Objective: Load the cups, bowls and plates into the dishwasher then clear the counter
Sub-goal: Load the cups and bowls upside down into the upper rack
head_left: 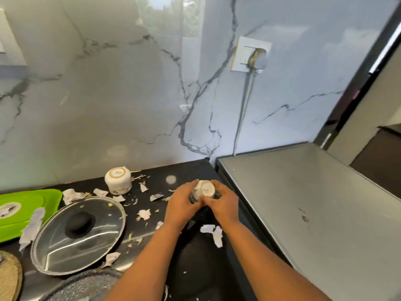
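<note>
Both my hands meet over the dark counter (191, 170) around a small white cup (205, 190) turned bottom-up, its base printed with a mark. My left hand (181, 205) wraps its left side and my right hand (221, 203) its right side. Something dark shows under the cup between my fingers; I cannot tell what it is. A second white cup (118, 180) stands upside down near the marble wall, apart from my hands.
A glass pan lid (79, 233) with a black knob lies at the left, by a green tray (28, 205). Torn paper scraps (213, 232) litter the counter. A grey appliance top (314, 203) adjoins on the right. A speckled pan rim (86, 283) and a woven mat (8, 276) sit near the bottom edge.
</note>
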